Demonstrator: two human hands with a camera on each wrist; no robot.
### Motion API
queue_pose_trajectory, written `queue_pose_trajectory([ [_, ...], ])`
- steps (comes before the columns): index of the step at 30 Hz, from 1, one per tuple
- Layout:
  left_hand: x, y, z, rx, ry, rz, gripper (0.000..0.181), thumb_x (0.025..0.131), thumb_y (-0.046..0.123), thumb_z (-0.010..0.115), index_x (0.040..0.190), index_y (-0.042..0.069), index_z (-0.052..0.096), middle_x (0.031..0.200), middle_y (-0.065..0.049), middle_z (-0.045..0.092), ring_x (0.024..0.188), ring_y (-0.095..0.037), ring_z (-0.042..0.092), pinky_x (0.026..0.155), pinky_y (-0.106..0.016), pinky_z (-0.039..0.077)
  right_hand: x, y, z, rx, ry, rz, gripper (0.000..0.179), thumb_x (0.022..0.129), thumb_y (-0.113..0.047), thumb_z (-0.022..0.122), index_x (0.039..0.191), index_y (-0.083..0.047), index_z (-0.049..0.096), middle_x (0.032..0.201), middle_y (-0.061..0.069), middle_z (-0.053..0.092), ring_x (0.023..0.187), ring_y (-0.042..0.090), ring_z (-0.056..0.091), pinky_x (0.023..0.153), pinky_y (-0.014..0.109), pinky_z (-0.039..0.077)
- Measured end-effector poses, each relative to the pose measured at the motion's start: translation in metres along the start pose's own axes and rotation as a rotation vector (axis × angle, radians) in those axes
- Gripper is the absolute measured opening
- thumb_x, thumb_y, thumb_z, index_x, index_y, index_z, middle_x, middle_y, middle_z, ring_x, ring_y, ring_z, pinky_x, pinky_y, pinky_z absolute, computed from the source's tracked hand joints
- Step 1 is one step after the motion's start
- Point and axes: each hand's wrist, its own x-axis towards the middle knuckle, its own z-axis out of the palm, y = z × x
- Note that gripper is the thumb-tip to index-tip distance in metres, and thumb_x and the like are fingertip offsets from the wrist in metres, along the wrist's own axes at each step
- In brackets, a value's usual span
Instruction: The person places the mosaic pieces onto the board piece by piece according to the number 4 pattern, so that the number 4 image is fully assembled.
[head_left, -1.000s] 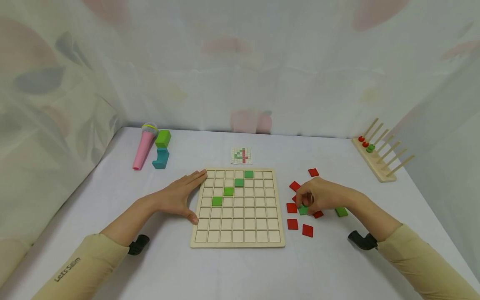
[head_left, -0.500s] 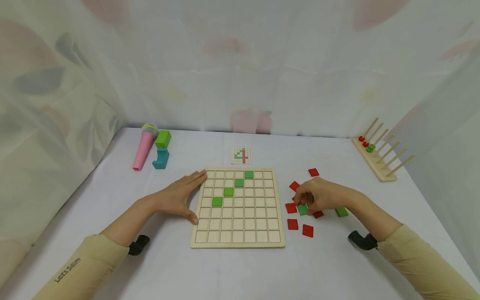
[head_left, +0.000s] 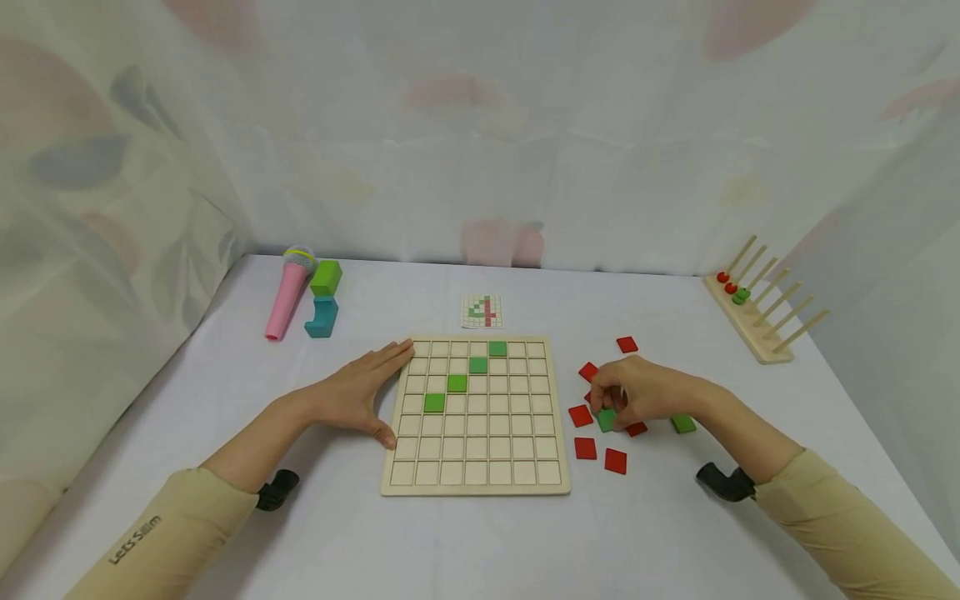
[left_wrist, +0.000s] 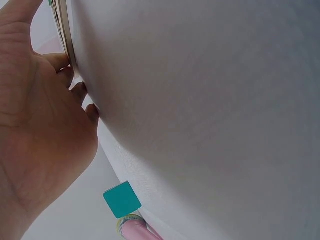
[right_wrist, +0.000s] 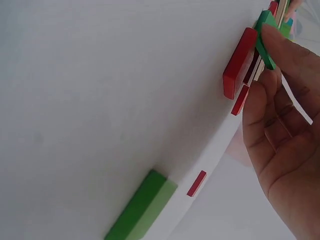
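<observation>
In the head view, a pale wooden grid board [head_left: 476, 450] lies mid-table, with several green tiles [head_left: 457, 383] forming a diagonal in its upper cells. My left hand [head_left: 352, 392] is spread along the board's left edge, thumb and fingers touching the rim. Right of the board, my right hand [head_left: 648, 390] pinches a green tile [head_left: 607, 420] between thumb and fingers. In the right wrist view that green tile [right_wrist: 266, 42] stands tilted beside a red tile [right_wrist: 240, 62]. Several red tiles [head_left: 586, 448] lie scattered around the right hand, some partly hidden under it.
Behind the board lies a small printed pattern card [head_left: 482, 311]. A pink toy microphone [head_left: 288, 296], a green block [head_left: 326, 277] and a teal block [head_left: 322, 317] are at the back left. A pegged wooden stand [head_left: 750, 321] occupies the far right. Another green tile [head_left: 683, 423] lies near the right wrist.
The red tile beside the pinched green tile has slid slightly left and turned. The right hand has shifted only a little; the left hand has stayed at the board.
</observation>
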Motion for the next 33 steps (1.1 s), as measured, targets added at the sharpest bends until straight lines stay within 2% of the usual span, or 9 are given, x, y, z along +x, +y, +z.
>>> queue_pose_trajectory([
  [9, -0.001, 0.001, -0.002, -0.008, -0.002, -0.004, 0.143, 0.052, 0.07, 0.085, 0.159, 0.007, 0.014, 0.169, -0.008, 0.008, 0.156, -0.038, 0.01, 0.125, -0.06, 0.019, 0.005, -0.001, -0.007, 0.007, -0.01, -0.013, 0.015, 0.08, -0.011, 0.08, 0.086, -0.02, 0.069, 0.078, -0.009, 0.067, 0.072, 0.005, 0.059, 0.068, 0.02, 0.055],
  [14, -0.001, 0.001, -0.002, -0.014, -0.007, 0.003, 0.143, 0.052, 0.07, 0.084, 0.159, 0.007, 0.014, 0.169, -0.008, 0.008, 0.156, -0.038, 0.009, 0.125, -0.06, 0.018, 0.013, -0.002, -0.014, 0.035, 0.036, -0.024, 0.013, 0.082, -0.011, 0.078, 0.087, -0.019, 0.07, 0.08, -0.008, 0.069, 0.072, 0.005, 0.06, 0.069, 0.021, 0.056],
  [19, -0.001, 0.001, -0.003, -0.023, -0.006, 0.026, 0.142, 0.053, 0.069, 0.084, 0.159, 0.005, 0.015, 0.169, -0.01, 0.008, 0.156, -0.038, 0.009, 0.125, -0.06, 0.017, 0.028, -0.006, -0.013, 0.065, 0.115, -0.026, 0.011, 0.083, -0.012, 0.078, 0.087, -0.018, 0.069, 0.079, -0.007, 0.07, 0.072, 0.007, 0.062, 0.069, 0.021, 0.057],
  [27, -0.001, 0.001, -0.003, -0.015, -0.005, 0.022, 0.143, 0.052, 0.07, 0.084, 0.159, 0.005, 0.015, 0.169, -0.01, 0.008, 0.156, -0.038, 0.009, 0.125, -0.06, 0.017, 0.058, -0.03, -0.005, 0.134, 0.243, -0.056, 0.011, 0.084, -0.015, 0.078, 0.09, -0.018, 0.07, 0.08, -0.004, 0.068, 0.075, 0.009, 0.063, 0.072, 0.02, 0.055],
  [33, -0.001, -0.001, -0.001, -0.014, -0.002, 0.02, 0.142, 0.053, 0.071, 0.083, 0.159, 0.006, 0.015, 0.169, -0.009, 0.008, 0.156, -0.038, 0.009, 0.125, -0.06, 0.017, 0.082, -0.047, 0.005, 0.189, 0.266, -0.097, 0.011, 0.084, -0.017, 0.078, 0.093, -0.017, 0.071, 0.083, -0.003, 0.073, 0.076, 0.008, 0.066, 0.072, 0.021, 0.056],
])
